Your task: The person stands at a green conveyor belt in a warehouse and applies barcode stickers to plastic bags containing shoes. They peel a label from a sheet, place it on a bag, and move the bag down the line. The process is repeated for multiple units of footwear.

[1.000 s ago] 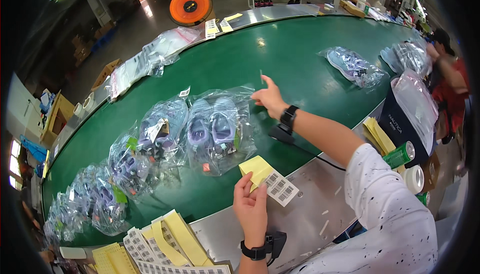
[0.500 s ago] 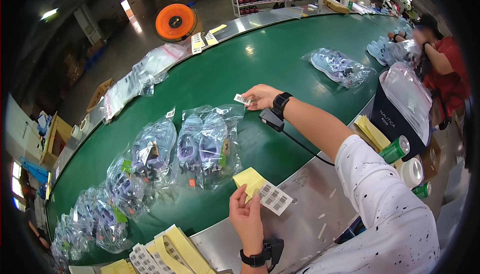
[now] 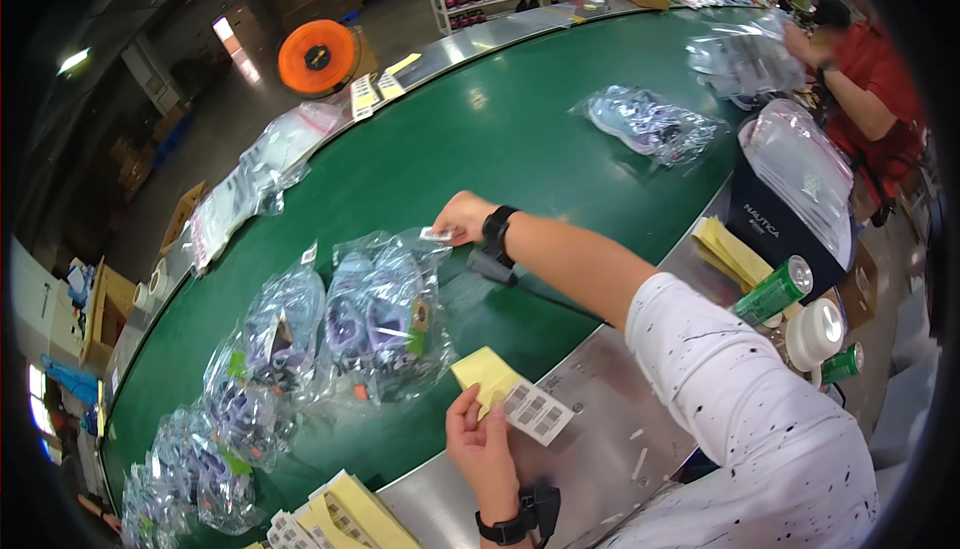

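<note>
My left hand (image 3: 482,441) pinches a sheet of barcode labels (image 3: 538,411) with a yellow backing sheet (image 3: 484,373), above the metal table edge. In my right hand (image 3: 462,217) is a single white barcode sticker (image 3: 436,235), held by the fingertips at the upper right corner of a clear bag. That bag holds a pair of light blue and purple shoes (image 3: 372,314) with a green tag, lying on the green conveyor belt (image 3: 500,149). Left of it lies another bagged pair (image 3: 280,324), with a white label at its top corner.
More bagged shoes (image 3: 205,464) line the belt's near left. One bagged shoe pair (image 3: 650,124) lies farther right. A dark box of plastic bags (image 3: 785,204), green cans (image 3: 775,289) and yellow sheets (image 3: 735,254) stand at right. A co-worker in red (image 3: 870,99) handles a plastic bag.
My right hand has moved left and down with the sticker, reaching the bag's corner. My left hand still holds the label sheet. The co-worker has lifted a plastic bag.
</note>
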Demonstrator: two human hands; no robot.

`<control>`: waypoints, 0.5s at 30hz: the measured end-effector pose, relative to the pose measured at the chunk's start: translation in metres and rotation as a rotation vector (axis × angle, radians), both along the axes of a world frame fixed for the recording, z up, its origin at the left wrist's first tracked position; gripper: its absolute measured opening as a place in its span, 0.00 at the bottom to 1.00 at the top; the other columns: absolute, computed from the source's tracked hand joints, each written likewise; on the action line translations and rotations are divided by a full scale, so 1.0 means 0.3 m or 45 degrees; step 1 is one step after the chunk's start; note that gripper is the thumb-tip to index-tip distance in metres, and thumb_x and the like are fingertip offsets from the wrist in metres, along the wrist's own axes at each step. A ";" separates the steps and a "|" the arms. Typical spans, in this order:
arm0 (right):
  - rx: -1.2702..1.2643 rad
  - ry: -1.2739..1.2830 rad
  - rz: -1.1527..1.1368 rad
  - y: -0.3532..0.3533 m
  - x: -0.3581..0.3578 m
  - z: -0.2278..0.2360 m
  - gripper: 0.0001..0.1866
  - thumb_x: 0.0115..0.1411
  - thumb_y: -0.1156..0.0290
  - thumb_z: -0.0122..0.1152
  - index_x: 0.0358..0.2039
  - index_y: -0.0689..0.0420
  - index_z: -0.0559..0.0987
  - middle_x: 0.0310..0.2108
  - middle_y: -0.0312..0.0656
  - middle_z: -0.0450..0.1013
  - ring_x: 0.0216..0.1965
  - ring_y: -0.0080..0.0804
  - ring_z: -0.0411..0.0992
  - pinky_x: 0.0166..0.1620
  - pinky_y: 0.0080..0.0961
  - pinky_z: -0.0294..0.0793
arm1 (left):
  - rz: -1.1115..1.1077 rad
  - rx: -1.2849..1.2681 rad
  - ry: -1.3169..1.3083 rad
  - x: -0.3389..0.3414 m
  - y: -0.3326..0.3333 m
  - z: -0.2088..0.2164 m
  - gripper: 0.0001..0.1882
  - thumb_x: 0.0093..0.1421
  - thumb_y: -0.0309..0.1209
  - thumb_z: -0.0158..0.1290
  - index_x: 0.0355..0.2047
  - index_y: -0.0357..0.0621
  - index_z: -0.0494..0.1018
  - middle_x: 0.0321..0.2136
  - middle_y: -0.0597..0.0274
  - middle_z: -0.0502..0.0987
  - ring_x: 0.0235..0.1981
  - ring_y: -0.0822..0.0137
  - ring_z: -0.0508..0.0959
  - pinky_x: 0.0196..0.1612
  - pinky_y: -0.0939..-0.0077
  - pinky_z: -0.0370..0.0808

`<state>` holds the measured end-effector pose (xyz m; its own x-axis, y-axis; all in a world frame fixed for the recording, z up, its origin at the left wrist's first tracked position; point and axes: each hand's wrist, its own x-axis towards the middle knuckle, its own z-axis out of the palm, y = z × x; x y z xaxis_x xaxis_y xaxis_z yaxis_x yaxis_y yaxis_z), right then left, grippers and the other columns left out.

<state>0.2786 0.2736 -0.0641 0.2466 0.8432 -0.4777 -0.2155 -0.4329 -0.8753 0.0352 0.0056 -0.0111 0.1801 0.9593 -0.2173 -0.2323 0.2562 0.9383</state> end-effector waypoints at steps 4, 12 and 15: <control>0.244 -0.063 0.089 -0.036 -0.026 -0.031 0.15 0.42 0.83 0.67 0.33 0.65 0.75 0.22 0.45 0.72 0.18 0.34 0.72 0.18 0.28 0.73 | 0.010 0.071 -0.114 0.006 0.004 -0.024 0.22 0.54 0.14 0.51 0.51 0.32 0.63 0.45 0.47 0.72 0.40 0.68 0.76 0.43 0.81 0.74; 0.090 -2.090 -0.229 -0.232 0.459 0.107 0.15 0.45 0.73 0.58 0.35 0.63 0.78 0.37 0.55 0.72 0.40 0.51 0.72 0.46 0.43 0.72 | -0.051 0.039 -0.071 0.005 -0.009 0.034 0.23 0.56 0.16 0.49 0.53 0.35 0.62 0.39 0.53 0.76 0.36 0.70 0.78 0.37 0.79 0.77; -0.239 -2.710 -0.111 -0.434 0.788 0.158 0.12 0.55 0.66 0.51 0.33 0.57 0.80 0.37 0.48 0.74 0.40 0.42 0.73 0.39 0.37 0.72 | -0.071 -0.052 -0.140 0.007 -0.008 0.003 0.19 0.56 0.17 0.51 0.49 0.35 0.67 0.34 0.59 0.77 0.32 0.77 0.75 0.35 0.87 0.71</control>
<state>0.5149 0.1433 -0.0166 0.4109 0.7906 0.4541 0.7699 -0.5677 0.2916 0.0373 0.0030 -0.0102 0.2579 0.9379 -0.2321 -0.3177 0.3092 0.8964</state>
